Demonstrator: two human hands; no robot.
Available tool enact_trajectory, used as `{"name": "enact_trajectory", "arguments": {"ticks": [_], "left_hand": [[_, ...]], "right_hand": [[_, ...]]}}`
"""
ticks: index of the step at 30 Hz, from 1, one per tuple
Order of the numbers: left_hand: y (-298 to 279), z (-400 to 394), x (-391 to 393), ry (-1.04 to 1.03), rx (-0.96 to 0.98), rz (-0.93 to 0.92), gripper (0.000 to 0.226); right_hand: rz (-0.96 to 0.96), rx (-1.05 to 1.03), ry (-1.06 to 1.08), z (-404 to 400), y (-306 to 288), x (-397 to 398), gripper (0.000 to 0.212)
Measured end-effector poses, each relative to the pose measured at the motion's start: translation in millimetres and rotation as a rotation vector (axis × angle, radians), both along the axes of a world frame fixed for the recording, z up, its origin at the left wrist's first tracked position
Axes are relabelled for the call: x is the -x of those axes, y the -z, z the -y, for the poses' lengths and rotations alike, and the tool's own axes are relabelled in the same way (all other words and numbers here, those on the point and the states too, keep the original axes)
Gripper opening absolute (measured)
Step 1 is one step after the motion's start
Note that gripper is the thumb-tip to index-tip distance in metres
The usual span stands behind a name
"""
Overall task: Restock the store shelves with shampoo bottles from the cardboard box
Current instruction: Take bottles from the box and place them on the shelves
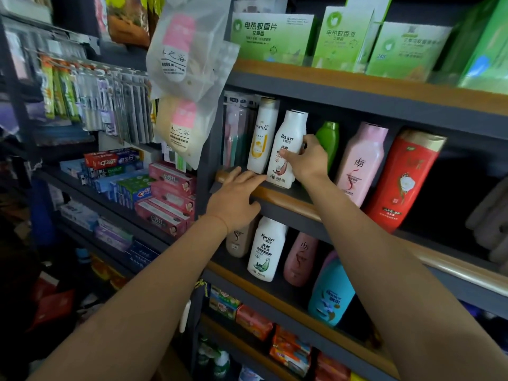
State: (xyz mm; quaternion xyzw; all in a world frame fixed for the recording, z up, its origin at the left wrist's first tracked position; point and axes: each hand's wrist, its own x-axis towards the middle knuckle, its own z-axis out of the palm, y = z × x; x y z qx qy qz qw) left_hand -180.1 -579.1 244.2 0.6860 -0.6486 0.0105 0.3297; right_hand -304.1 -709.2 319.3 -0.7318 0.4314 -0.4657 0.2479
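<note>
My right hand (309, 158) grips a white Racien shampoo bottle (288, 133) that stands slightly tilted on the middle shelf (286, 200). A white Pantene bottle (262, 133) stands just left of it. To its right are a green bottle (328, 138), a pink bottle (362, 160) and a red bottle (401, 182). My left hand (233, 198) rests flat on the shelf's wooden front edge, fingers spread, holding nothing. The shelf below holds another white Racien bottle (265, 248), a pink bottle (299, 259) and a blue bottle (331, 290). No cardboard box is in view.
Green boxes (275, 37) line the top shelf. Two bagged items (181, 78) hang at the shelf's left post. Toothpaste boxes (154, 193) and hanging toothbrushes (104, 105) fill the rack on the left. Orange soap packs (288, 345) lie on the lower shelves.
</note>
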Motion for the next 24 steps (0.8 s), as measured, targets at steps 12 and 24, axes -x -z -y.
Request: {"name": "enact_trajectory", "arguments": {"ticks": [12,24], "left_hand": [[127,-79,-47,-0.264,0.229,-0.228,0.061],[450,-366,-148,-1.243,-0.377,-0.771,0.091]], "right_hand": [[0.125,0.269,-0.322,-113,103,-52,0.018],[-0.949,-0.682,-0.782,-258,506,-199,0.022]]}}
